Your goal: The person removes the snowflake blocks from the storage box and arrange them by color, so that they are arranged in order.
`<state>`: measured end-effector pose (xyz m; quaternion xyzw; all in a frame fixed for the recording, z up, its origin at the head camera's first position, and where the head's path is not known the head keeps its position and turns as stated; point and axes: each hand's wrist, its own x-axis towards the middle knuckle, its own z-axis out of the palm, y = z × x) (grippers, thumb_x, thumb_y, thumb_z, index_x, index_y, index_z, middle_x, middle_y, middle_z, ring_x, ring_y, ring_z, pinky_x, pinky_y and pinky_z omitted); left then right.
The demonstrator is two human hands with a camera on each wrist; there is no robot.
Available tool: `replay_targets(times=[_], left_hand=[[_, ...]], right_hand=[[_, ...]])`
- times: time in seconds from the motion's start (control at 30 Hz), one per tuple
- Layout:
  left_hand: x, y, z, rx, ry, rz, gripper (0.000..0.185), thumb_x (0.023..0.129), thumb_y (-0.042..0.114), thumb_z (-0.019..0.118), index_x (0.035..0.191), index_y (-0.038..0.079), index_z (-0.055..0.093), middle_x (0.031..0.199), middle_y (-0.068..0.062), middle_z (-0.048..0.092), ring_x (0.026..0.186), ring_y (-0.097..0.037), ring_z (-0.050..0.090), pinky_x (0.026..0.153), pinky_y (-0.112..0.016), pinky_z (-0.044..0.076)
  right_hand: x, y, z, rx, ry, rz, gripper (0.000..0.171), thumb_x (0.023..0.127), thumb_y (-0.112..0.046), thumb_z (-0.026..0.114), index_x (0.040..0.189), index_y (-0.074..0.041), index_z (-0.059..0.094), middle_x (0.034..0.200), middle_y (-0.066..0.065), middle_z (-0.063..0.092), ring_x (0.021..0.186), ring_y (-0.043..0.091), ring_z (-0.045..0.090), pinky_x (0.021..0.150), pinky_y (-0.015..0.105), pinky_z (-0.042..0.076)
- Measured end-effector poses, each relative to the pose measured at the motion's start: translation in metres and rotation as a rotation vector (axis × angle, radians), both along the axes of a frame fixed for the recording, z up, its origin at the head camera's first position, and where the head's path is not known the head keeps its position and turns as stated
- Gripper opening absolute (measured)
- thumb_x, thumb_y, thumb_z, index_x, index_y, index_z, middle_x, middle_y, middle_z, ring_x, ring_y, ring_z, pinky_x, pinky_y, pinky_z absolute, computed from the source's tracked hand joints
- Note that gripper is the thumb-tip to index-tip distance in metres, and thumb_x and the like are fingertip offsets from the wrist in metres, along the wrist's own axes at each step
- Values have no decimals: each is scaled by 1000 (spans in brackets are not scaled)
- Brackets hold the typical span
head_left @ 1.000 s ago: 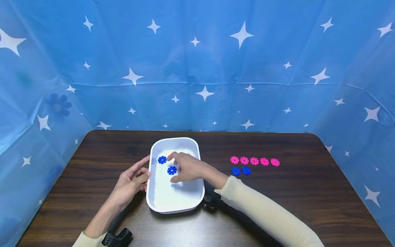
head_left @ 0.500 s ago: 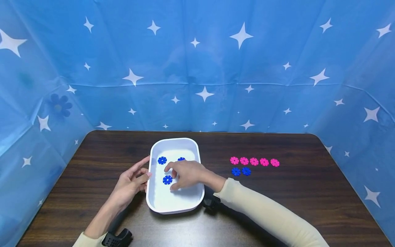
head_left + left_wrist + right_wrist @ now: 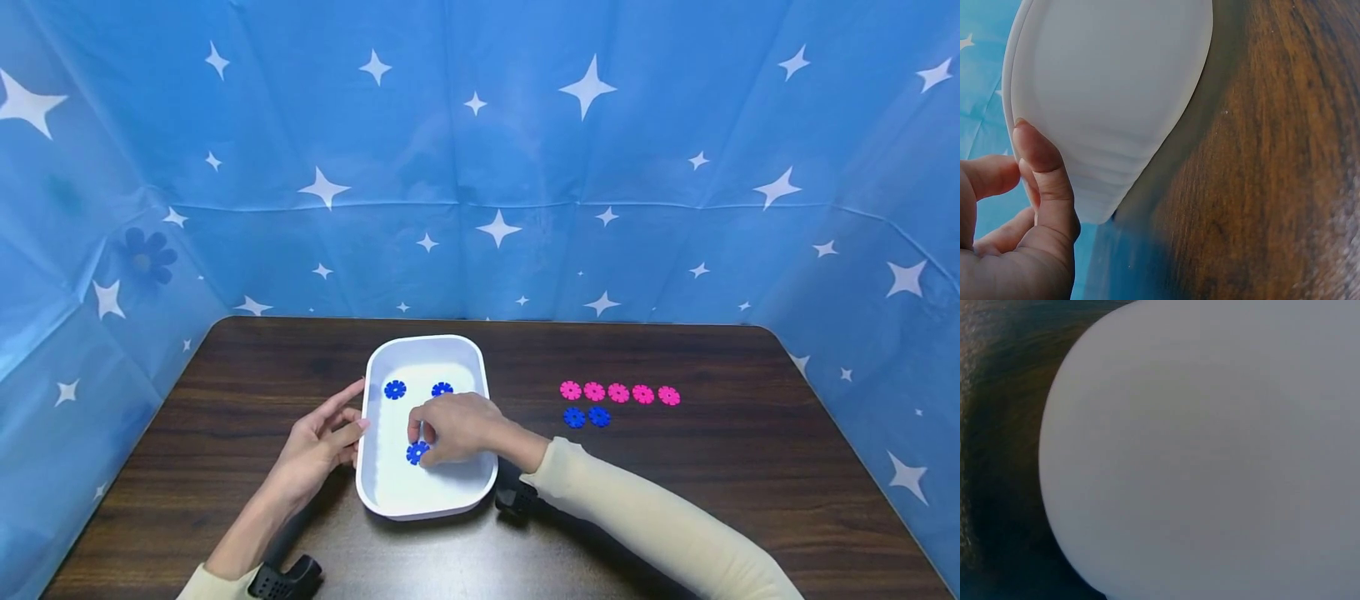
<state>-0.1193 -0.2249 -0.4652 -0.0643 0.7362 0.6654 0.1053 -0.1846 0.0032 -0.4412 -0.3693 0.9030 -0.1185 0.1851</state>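
Three blue discs (image 3: 395, 390) lie in the white tray (image 3: 390, 492): two at its eleven and one o'clock, the third disc (image 3: 416, 453) towards seven, taking twelve as the side away from the person. The right hand (image 3: 453, 427) reaches in from three o'clock, thumb and forefinger curled close on that third disc, seemingly pinching it; how firm the hold is, I cannot tell. The left hand (image 3: 315, 446), fingers loosely bent, touches the tray's outer wall at nine o'clock. Out on the table (image 3: 712, 467), towards three o'clock, five pink discs (image 3: 618, 392) form a row above two blue ones (image 3: 574, 417). Picking up the third disc seems the step in hand; lifting it calls for a secure pinch and clearance over the tray's wall.
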Motion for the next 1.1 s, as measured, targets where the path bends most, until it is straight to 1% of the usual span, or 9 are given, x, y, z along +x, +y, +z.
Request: replay_targets(times=[0.1,0.2,0.33,0.5,0.6,0.8,0.9,1.1], left_hand=[[0,0,0,-7,-3,2,60,102,15,63,157,26,41,113,-7,53,81,-14,61,71,-27,57],[0,1,-1,-7,-2,2,60,102,14,62,157,26,40,113,-7,53,81,-13,61,71,-27,56],[0,1,-2,0,4,2,61,102,13,63,157,25,40,112,-6,53,79,-12,60,70,-26,56],[0,1,-2,0,6,0,61,102,14,63,158,25,40,112,-6,54,78,-13,60,70,-26,56],[0,1,-2,-3,10,2,61,102,14,63,157,25,40,112,-6,54,78,-13,60,70,-26,56],[-3,4,-2,2,11,2,60,102,13,63,157,25,41,112,-7,54,80,-13,61,71,-27,57],[-4,4,-2,3,16,-6,60,102,14,63,157,25,40,113,-7,54,80,-13,61,71,-27,57],[-2,1,0,-1,8,-13,61,103,14,61,158,25,39,113,-8,53,81,-14,61,70,-27,57]], right_hand=[[0,0,0,-13,5,5,25,84,-38,85,102,-32,68,89,-15,63,79,2,55,69,25,43],[0,1,0,-35,2,6,25,84,-37,85,101,-32,67,89,-16,63,79,2,56,69,25,43],[1,2,-1,-63,5,10,23,86,-34,84,101,-31,67,83,-17,63,74,2,56,65,24,43],[-2,3,-1,-111,10,56,14,89,-28,79,98,-29,68,78,-18,63,68,1,56,61,21,42],[-4,5,1,-167,-10,101,10,91,-23,76,96,-27,68,76,-18,63,67,-1,55,61,18,42],[-11,15,8,-344,-81,154,9,90,-9,69,95,-16,70,75,-8,64,68,2,52,65,15,41],[-11,20,11,-397,-94,146,8,89,-8,71,95,-13,69,75,-7,64,68,2,52,65,15,41],[-5,28,14,-465,-124,108,8,90,-10,74,94,-14,69,74,-9,63,68,-1,51,64,15,43]])
